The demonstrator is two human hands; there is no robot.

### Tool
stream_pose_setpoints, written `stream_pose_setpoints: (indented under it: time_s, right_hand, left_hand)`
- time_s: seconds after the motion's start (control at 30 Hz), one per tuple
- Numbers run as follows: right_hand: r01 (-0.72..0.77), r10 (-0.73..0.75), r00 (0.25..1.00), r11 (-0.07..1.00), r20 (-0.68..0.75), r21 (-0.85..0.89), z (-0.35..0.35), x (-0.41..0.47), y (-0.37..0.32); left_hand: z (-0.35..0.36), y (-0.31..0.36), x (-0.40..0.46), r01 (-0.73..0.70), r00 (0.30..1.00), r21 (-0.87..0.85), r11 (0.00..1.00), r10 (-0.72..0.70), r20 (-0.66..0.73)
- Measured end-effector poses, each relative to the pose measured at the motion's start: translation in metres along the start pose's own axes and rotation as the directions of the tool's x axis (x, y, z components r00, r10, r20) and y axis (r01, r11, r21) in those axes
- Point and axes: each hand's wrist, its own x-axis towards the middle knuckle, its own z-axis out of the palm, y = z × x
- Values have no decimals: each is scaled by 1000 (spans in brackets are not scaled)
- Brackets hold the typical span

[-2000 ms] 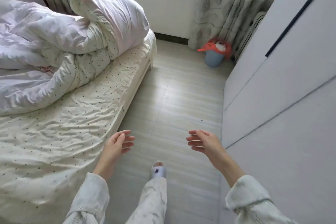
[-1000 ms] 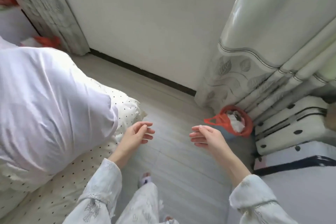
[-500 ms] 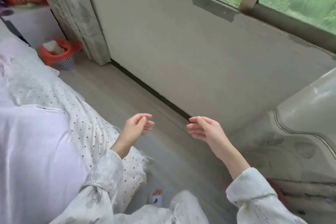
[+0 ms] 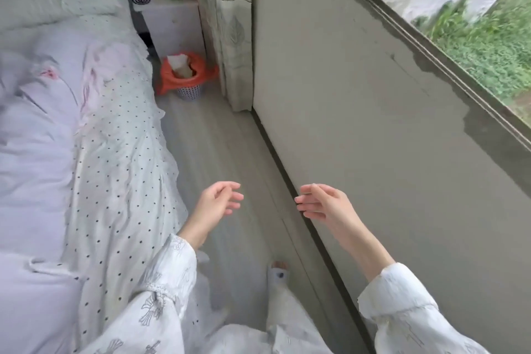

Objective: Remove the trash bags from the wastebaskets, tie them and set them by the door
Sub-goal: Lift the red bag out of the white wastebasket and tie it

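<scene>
A small mesh wastebasket (image 4: pixel 189 92) stands on the floor at the far end of the narrow aisle, between the bed and the curtain. An orange-red trash bag (image 4: pixel 169 77) lines it and drapes over its rim, with crumpled paper showing inside. My left hand (image 4: pixel 217 204) and my right hand (image 4: pixel 321 204) hover empty over the floor in the foreground, fingers loosely apart, well short of the basket.
The bed (image 4: pixel 115 135) with dotted sheet and white duvet fills the left. A grey wall (image 4: pixel 359 100) under the window bounds the right. A curtain (image 4: pixel 227 26) hangs beside the basket, and a white nightstand (image 4: pixel 172 23) stands behind it. A narrow floor strip (image 4: pixel 207 146) leads ahead.
The view has swung left, away from the first bin by the wardrobe, to the aisle along the window wall. The second basket now lies closer ahead. Both hands stay empty.
</scene>
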Motion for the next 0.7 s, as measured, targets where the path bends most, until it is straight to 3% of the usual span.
stream_pose_setpoints:
  time_s: [0.17, 0.37, 0.7]
  right_hand:
    - [3, 11, 989, 995, 145, -95, 7, 99, -85]
    - [5, 61, 948, 979, 313, -205, 64, 207, -157]
    - [-25, 110, 928, 972, 355, -235, 193, 411, -294]
  left_hand:
    - [-7, 55, 64, 31, 996, -26, 999, -33, -84]
    - [-59, 81, 144, 87, 953, -101, 991, -112, -280]
    - [-182, 162, 367, 95, 941, -111, 989, -126, -315]
